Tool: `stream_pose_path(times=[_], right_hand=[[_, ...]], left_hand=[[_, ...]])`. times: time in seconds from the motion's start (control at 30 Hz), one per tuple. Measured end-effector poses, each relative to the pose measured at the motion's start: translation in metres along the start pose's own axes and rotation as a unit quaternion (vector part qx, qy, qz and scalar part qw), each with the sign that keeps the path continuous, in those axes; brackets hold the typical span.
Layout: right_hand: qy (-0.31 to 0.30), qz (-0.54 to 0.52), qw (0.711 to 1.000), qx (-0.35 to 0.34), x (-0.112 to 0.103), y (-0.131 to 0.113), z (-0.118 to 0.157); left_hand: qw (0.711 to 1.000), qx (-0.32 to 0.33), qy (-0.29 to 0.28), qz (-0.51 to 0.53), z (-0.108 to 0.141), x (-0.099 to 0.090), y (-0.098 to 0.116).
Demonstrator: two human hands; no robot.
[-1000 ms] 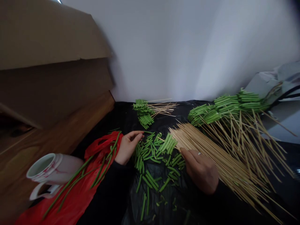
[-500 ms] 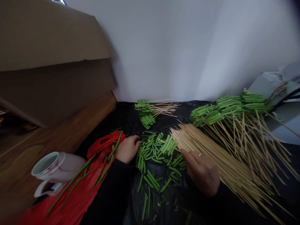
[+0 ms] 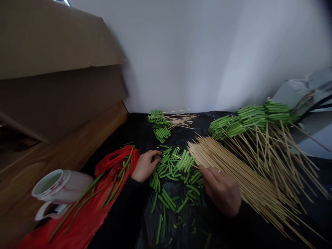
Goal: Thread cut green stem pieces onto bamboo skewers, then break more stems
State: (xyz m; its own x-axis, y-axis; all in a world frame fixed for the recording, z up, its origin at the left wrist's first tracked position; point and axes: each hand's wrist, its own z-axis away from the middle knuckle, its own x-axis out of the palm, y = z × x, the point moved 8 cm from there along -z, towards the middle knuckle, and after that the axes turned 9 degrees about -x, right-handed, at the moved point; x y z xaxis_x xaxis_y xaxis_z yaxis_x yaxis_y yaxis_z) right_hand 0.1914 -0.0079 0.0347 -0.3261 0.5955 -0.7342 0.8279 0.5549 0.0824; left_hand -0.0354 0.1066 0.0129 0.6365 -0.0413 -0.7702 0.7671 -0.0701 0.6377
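Observation:
My right hand is closed round a bamboo skewer, its tip pointing left. Several short green stem pieces, which look like cut garlic scapes, sit side by side on that skewer. At the left edge of the pile of loose cut pieces, my left hand has its index finger stretched out and the thumb a little apart from it. No piece shows between them. Under my right hand and to its right lies a thick bundle of bare skewers.
Filled skewers lie at the back, with a larger stack at the right. To the left are a red plastic bag with long green stems, a white pitcher and a cardboard box. Black plastic sheeting covers the surface.
My left hand has moved right, away from the red bag's edge and onto the loose pieces, its index finger reaching out. My right hand still holds the skewer in nearly the same place.

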Motion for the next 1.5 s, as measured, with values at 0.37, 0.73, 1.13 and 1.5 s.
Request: stream_pose_path(times=[0.37, 0.73, 1.13, 1.5], right_hand=[[0.005, 0.0, 1.0, -0.002, 0.0, 0.0, 0.001], [0.009, 0.002, 1.0, -0.002, 0.0, 0.001, 0.0], [0.006, -0.009, 1.0, -0.005, 0.0, 0.0, 0.0], [-0.004, -0.011, 1.0, 0.006, 0.001, 0.002, -0.001]], left_hand=[[0.937, -0.058, -0.113, 0.325, 0.002, 0.01, 0.009], [0.992, -0.034, -0.073, 0.093, 0.0, 0.0, -0.002], [0.993, 0.057, -0.097, 0.045, 0.005, 0.007, 0.013], [0.95, -0.056, -0.216, -0.217, 0.019, -0.001, -0.016]])
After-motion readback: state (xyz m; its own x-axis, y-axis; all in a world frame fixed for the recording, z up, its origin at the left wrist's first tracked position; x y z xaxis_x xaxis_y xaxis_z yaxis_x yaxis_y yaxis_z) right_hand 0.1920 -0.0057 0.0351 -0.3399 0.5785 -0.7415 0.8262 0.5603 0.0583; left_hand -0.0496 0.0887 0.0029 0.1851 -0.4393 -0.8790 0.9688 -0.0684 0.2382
